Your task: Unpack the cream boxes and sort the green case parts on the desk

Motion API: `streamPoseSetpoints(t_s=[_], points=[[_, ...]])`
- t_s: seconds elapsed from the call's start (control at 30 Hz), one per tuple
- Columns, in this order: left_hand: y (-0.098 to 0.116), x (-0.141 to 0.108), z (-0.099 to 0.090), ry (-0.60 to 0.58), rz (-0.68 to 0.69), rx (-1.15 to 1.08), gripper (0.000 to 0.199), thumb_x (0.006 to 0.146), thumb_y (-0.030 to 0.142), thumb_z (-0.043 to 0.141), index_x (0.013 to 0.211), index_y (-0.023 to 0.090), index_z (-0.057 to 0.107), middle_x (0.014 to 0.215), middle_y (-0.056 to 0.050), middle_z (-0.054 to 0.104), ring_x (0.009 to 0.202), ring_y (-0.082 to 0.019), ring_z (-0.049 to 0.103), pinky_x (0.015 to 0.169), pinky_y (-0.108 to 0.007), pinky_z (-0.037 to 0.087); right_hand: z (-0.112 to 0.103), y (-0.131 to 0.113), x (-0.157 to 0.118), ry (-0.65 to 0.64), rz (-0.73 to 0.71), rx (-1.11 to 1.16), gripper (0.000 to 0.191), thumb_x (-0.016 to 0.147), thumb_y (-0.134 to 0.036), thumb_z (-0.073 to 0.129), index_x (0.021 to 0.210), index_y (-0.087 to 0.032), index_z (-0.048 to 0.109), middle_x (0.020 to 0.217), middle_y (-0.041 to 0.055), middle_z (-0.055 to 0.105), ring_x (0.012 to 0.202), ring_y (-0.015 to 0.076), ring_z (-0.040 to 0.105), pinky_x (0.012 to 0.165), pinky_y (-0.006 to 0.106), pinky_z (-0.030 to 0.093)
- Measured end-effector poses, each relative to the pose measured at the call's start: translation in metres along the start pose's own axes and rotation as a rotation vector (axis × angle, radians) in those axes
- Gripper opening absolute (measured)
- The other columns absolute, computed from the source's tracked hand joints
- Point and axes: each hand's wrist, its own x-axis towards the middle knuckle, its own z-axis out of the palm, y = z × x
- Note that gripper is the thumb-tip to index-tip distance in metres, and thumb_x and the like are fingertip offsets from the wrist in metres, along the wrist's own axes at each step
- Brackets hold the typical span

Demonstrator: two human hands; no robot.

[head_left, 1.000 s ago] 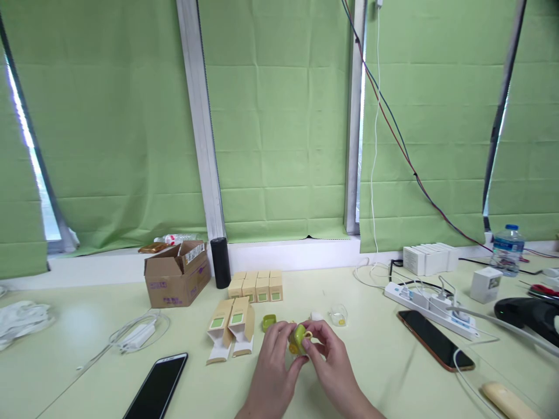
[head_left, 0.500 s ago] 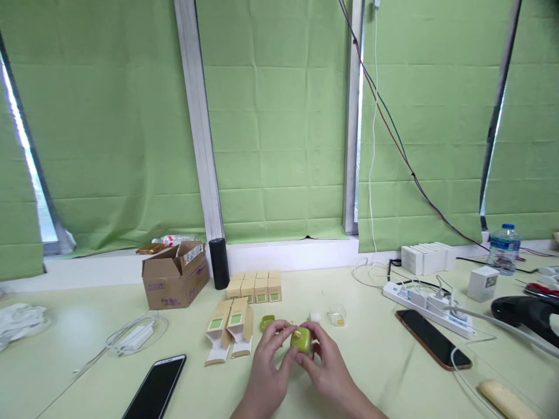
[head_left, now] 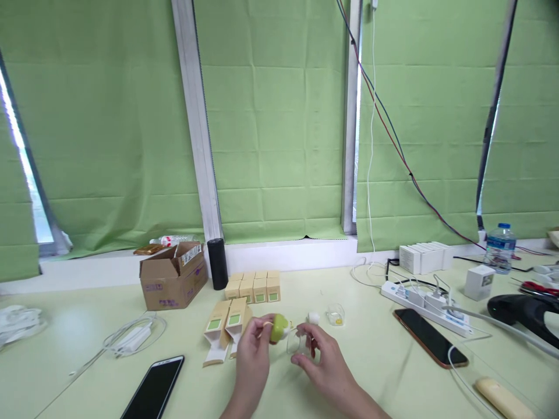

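My left hand [head_left: 254, 349] pinches a small green rounded lid [head_left: 278, 329], turned on its side, with a pale stub pointing right. My right hand [head_left: 321, 355] grips a small clear container [head_left: 296, 342] by its side, just right of the lid. A narrow gap separates the two pieces. Beyond my right hand, a small white piece [head_left: 313, 318] and another clear container [head_left: 335, 315] with a yellow bit inside rest on the table. Two opened cartons [head_left: 236, 314] lie near my left hand, their flaps facing me.
Several small closed cartons [head_left: 259, 286] stand in rows behind. A brown cardboard box [head_left: 173, 279] and a black cylinder [head_left: 217, 265] are at the back left. Phones [head_left: 154, 387] lie on both sides. A power strip [head_left: 425, 305] with cables and a water bottle [head_left: 501, 249] are to the right.
The green lid has come off the clear container. My left hand has moved left with the lid, while my right hand keeps the container.
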Motion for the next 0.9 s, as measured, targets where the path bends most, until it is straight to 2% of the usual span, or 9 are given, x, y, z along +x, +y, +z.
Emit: streamPoseSetpoints(t_s=[0.07, 0.2, 0.33, 0.47, 0.53, 0.6, 0.7, 0.8, 0.9], points=[[0.001, 0.007, -0.004, 0.074, -0.051, -0.079, 0.054, 0.065, 0.068, 0.086, 0.075, 0.019, 0.066, 0.093, -0.009, 0.077, 0.080, -0.023, 0.070, 0.065, -0.032, 0.062, -0.002, -0.002, 0.001, -0.004, 0.011, 0.054, 0.038, 0.073, -0.021, 0.085, 0.110, -0.026, 0.075, 0.105, 0.0062, 0.075, 0.082, 0.0243, 0.063, 0.083, 0.039, 0.053], [-0.002, 0.013, -0.008, 0.090, -0.126, -0.145, 0.056, 0.062, 0.066, 0.089, 0.077, 0.018, 0.064, 0.079, -0.003, 0.073, 0.073, -0.021, 0.069, 0.062, -0.036, 0.065, -0.004, -0.010, 0.001, -0.013, -0.003, 0.230, 0.044, 0.072, -0.015, 0.083, 0.112, -0.027, 0.073, 0.107, 0.0053, 0.071, 0.095, 0.0263, 0.067, 0.094, 0.042, 0.055], [-0.008, 0.009, -0.006, 0.083, -0.193, -0.224, 0.056, 0.060, 0.063, 0.092, 0.077, 0.018, 0.063, 0.078, -0.001, 0.072, 0.074, -0.020, 0.070, 0.063, -0.037, 0.067, -0.004, -0.017, 0.000, 0.006, -0.049, 0.336, 0.044, 0.069, -0.010, 0.082, 0.108, -0.028, 0.073, 0.122, 0.0069, 0.063, 0.106, 0.0273, 0.067, 0.101, 0.044, 0.055], [-0.011, 0.006, -0.005, 0.066, -0.252, -0.301, 0.053, 0.060, 0.056, 0.095, 0.079, 0.017, 0.065, 0.081, -0.003, 0.075, 0.077, -0.022, 0.075, 0.067, -0.036, 0.067, -0.008, -0.017, 0.001, 0.034, -0.075, 0.287, 0.042, 0.073, -0.012, 0.081, 0.111, -0.028, 0.073, 0.123, 0.0073, 0.063, 0.117, 0.0291, 0.063, 0.103, 0.044, 0.055], [-0.012, 0.007, -0.006, 0.062, -0.286, -0.339, 0.048, 0.062, 0.049, 0.095, 0.082, 0.017, 0.065, 0.084, -0.005, 0.078, 0.079, -0.024, 0.078, 0.070, -0.036, 0.067, -0.012, -0.015, 0.004, 0.070, -0.073, 0.276, 0.039, 0.077, -0.019, 0.083, 0.114, -0.028, 0.072, 0.124, 0.0081, 0.064, 0.116, 0.0287, 0.063, 0.101, 0.043, 0.055], [-0.012, 0.007, -0.007, 0.064, -0.329, -0.370, 0.039, 0.067, 0.039, 0.093, 0.084, 0.016, 0.065, 0.087, -0.008, 0.080, 0.081, -0.026, 0.080, 0.074, -0.037, 0.067, -0.015, -0.012, 0.008, 0.113, -0.025, 0.376, 0.040, 0.081, -0.032, 0.085, 0.118, -0.026, 0.070, 0.121, 0.0093, 0.068, 0.112, 0.0278, 0.064, 0.096, 0.042, 0.055], [-0.014, 0.008, -0.008, 0.069, -0.393, -0.399, 0.023, 0.076, 0.022, 0.084, 0.085, 0.016, 0.064, 0.088, -0.012, 0.082, 0.080, -0.026, 0.081, 0.077, -0.037, 0.067, -0.019, -0.008, 0.014, 0.117, 0.126, 0.731, 0.044, 0.084, -0.051, 0.082, 0.116, -0.024, 0.066, 0.101, 0.0083, 0.076, 0.093, 0.0255, 0.071, 0.081, 0.039, 0.057], [-0.014, 0.009, -0.007, 0.068, -0.432, -0.416, 0.014, 0.080, 0.014, 0.076, 0.087, 0.016, 0.064, 0.089, -0.013, 0.083, 0.080, -0.027, 0.082, 0.077, -0.037, 0.067, -0.025, -0.004, 0.020, 0.066, 0.282, 0.993, 0.040, 0.084, -0.057, 0.080, 0.100, -0.023, 0.066, 0.088, 0.0076, 0.079, 0.082, 0.0242, 0.074, 0.073, 0.037, 0.056], [-0.014, 0.009, -0.007, 0.073, -0.451, -0.426, 0.013, 0.081, 0.011, 0.074, 0.088, 0.015, 0.063, 0.088, -0.013, 0.083, 0.079, -0.027, 0.082, 0.075, -0.036, 0.068, -0.037, 0.004, 0.028, 0.131, 0.289, 0.877, 0.041, 0.089, -0.061, 0.072, 0.092, -0.021, 0.065, 0.094, 0.0121, 0.080, 0.085, 0.0250, 0.075, 0.075, 0.038, 0.057]])
